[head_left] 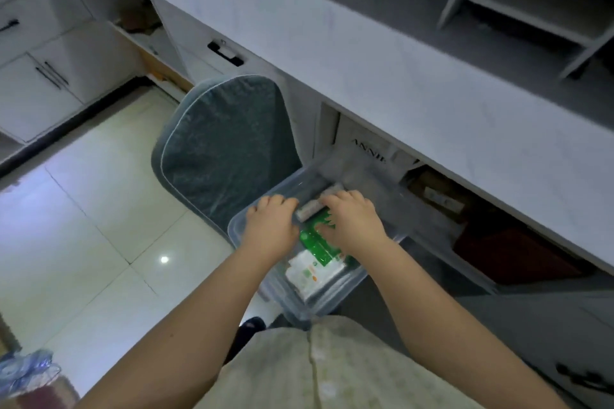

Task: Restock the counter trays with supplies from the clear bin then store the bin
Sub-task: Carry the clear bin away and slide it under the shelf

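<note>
A clear plastic bin (335,300) rests low in front of me, beside the grey chair and partly under the white counter. Inside lie green packets (315,247), white packets (307,274) and a pale wrapped bundle (312,207) near the far end. My left hand (270,227) rests on the bin's left rim, fingers curled toward the bundle. My right hand (350,217) is down inside the bin, fingers pressed on the green packets and touching the bundle. Whether either hand truly grips an item is hidden by the fingers.
A grey cushioned chair (226,143) stands left of the bin. The long white counter (365,53) runs overhead with a white shelf rack (518,0) on it. Under the counter sit a white bag (365,149), boxes and a dark red item (511,256). Tiled floor lies at left.
</note>
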The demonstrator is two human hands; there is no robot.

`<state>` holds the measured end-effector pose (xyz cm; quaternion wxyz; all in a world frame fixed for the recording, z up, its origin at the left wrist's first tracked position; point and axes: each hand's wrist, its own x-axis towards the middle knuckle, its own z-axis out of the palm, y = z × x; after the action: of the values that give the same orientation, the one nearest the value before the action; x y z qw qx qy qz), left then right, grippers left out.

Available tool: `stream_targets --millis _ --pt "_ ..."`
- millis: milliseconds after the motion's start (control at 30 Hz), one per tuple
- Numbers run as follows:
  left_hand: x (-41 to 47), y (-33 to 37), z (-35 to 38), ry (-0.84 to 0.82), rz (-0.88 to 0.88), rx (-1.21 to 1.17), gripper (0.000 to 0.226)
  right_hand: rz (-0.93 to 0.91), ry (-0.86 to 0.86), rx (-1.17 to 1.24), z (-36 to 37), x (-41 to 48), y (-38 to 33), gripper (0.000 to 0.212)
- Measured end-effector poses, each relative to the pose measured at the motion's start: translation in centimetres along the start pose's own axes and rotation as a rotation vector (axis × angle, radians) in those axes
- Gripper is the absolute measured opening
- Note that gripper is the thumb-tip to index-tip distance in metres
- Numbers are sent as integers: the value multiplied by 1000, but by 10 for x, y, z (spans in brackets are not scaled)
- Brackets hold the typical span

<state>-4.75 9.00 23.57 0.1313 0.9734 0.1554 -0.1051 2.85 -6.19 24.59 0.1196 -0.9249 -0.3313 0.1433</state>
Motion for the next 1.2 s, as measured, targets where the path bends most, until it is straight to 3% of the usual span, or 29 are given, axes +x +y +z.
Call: stream_targets --millis 233,433,700,867,1033,1067,1133,1200 --pt "84 -14 -19 -27 335 34 40 394 135 104 13 20 -5 44" --pt "105 -38 -22 -109 663 121 41 723 300 226 36 5 -53 42" --pt "92 -84 11 -271 773 142 42 911 312 321 107 -26 -109 51" --pt "95 -116 51 -362 714 163 51 1031 202 358 161 -31 -101 72" --pt "115 -152 102 -348 460 105 76 1333 100 293 228 -42 -69 97" --pt "120 -158 111 -330 380 46 83 1388 154 396 240 -45 -62 96" --pt "133 -169 126 -359 160 -235 89 1515 408 856 258 -50 -54 88" --pt "147 -178 135 -473 -96 -576 79 1559 638 1308 271 -57 -55 80"
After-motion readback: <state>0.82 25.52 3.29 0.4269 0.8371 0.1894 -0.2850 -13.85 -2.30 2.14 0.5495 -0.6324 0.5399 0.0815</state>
